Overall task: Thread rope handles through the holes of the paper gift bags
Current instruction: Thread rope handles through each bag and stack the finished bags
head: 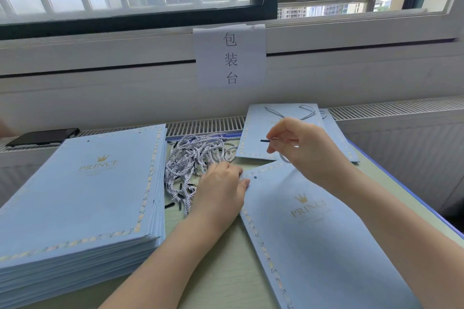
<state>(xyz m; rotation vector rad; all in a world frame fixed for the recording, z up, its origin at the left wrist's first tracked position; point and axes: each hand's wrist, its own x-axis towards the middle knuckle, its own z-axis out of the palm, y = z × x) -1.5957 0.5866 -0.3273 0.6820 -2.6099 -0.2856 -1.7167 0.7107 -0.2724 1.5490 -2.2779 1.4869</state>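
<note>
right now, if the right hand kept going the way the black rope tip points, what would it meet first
The right hand pinches a black-tipped rope end pointing left. Going on, it would probably first meet the pile of white twisted rope handles, though depth is unclear.

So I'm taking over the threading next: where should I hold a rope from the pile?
Probably just behind the black tip, as the right hand pinches its rope. The stiff, narrow tip juts out, ready for the bag's hole. In the rope pile, come from above at a tip lying loose on the near edge.
</note>
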